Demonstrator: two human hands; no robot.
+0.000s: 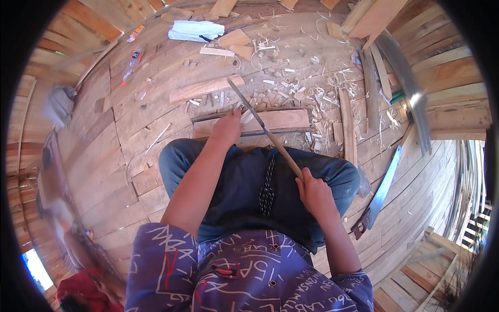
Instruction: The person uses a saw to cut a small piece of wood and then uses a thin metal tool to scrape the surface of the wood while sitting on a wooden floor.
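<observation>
My right hand (316,195) grips the long wooden handle of a knife (274,139). Its narrow dark blade points up and to the left, away from me. Close to the blade, my left hand (227,128) is closed on a small pale piece of wood (248,116), partly hidden by the fingers and blade. Beneath both lies a thick wooden block (283,119) on the floor, just beyond my crossed legs. A flat wooden board (204,89) rests beyond it.
Wood shavings (325,96) and offcuts litter the plank floor. A handsaw (382,190) lies at my right, near long wooden strips (347,127). Far left are a plastic bottle (132,65) and a white sheet (195,30). Another person in red (88,288) is at lower left.
</observation>
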